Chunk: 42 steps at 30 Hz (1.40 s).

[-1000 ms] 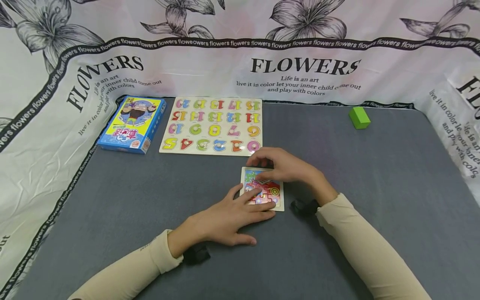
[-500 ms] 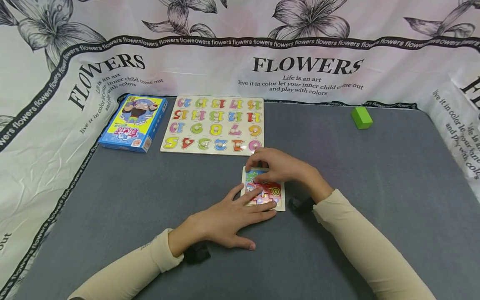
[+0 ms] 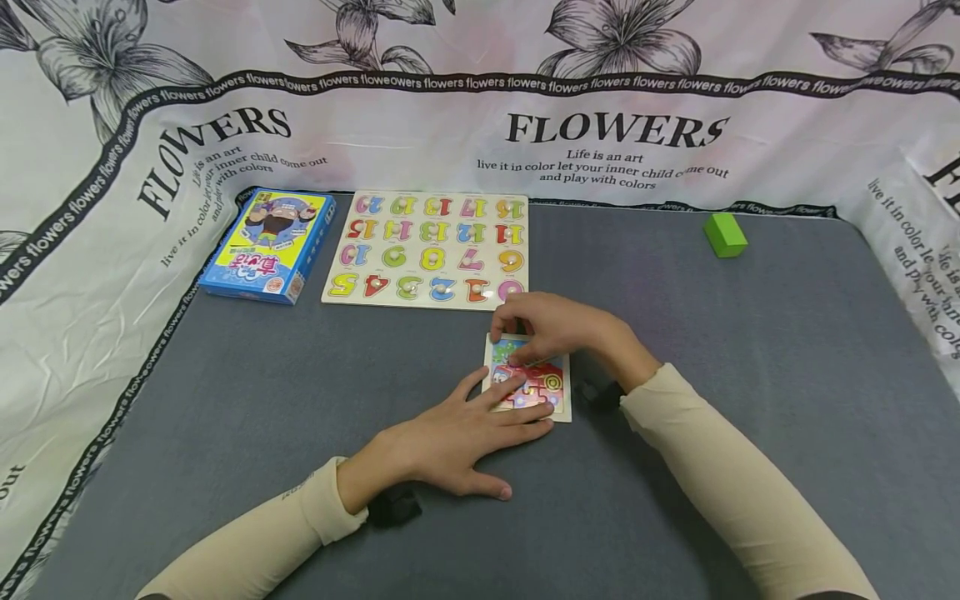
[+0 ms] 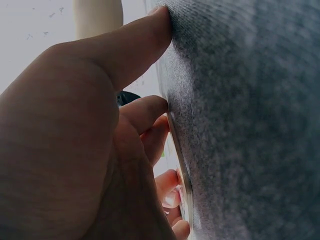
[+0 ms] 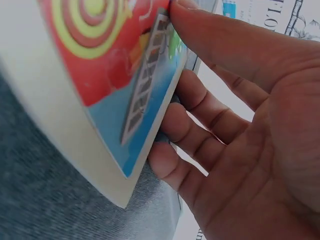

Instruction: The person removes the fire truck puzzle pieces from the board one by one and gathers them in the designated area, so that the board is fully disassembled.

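Note:
A small jigsaw puzzle (image 3: pixel 553 383) in a pale frame lies flat on the grey table. Its colourful picture includes a red area, a yellow ringed circle and, in the right wrist view, a grey ladder on the puzzle face (image 5: pixel 105 75). My left hand (image 3: pixel 465 437) rests across the near part with fingers spread and straight, the thumb out on the cloth. At the far edge my right hand (image 3: pixel 562 327) holds the puzzle, thumb on the picture and curled fingertips against the frame's side. Both hands hide parts of the picture.
A wooden number board (image 3: pixel 450 257) with several coloured numerals lies just beyond the right hand. Left of it is a blue and yellow box (image 3: pixel 264 242). A green block (image 3: pixel 724 235) sits at the far right. Floral cloth (image 3: pixel 420 125) borders the table's back.
The right forearm has shifted slightly left and the right fingers curl a little more at the puzzle's far edge. The left hand stays nearly still, and the puzzle keeps its place.

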Motion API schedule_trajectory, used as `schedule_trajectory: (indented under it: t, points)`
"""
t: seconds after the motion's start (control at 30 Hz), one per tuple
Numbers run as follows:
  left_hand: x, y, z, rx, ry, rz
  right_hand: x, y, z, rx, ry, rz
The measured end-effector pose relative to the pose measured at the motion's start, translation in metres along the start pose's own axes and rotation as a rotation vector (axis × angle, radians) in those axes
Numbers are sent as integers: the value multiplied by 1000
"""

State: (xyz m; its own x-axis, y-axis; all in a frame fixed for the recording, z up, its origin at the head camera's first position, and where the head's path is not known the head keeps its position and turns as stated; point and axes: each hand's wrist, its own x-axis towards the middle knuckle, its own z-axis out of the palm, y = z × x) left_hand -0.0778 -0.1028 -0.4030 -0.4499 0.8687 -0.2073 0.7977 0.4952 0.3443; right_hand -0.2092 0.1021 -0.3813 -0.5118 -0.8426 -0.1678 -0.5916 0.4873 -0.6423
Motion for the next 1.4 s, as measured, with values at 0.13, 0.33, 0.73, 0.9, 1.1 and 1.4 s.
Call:
schedule_trajectory:
  t: [0.13, 0.33, 0.73, 0.9, 1.1, 1.4]
  points:
    - [0, 1, 0, 15, 7, 1, 2, 1, -2, 8, -20, 3]
    - [0, 1, 1, 20, 6, 4, 0, 2, -2, 37, -29, -7]
    - [0, 1, 2, 18, -1, 1, -6, 2, 4, 28, 12, -35]
    - [-1, 1, 1, 12, 3, 0, -7, 1, 4, 23, 25, -45]
    - [-1, 1, 0, 17, 1, -2, -7, 2, 4, 31, 29, -38]
    - [0, -1, 0, 19, 1, -1, -5, 4, 5, 35, 25, -25]
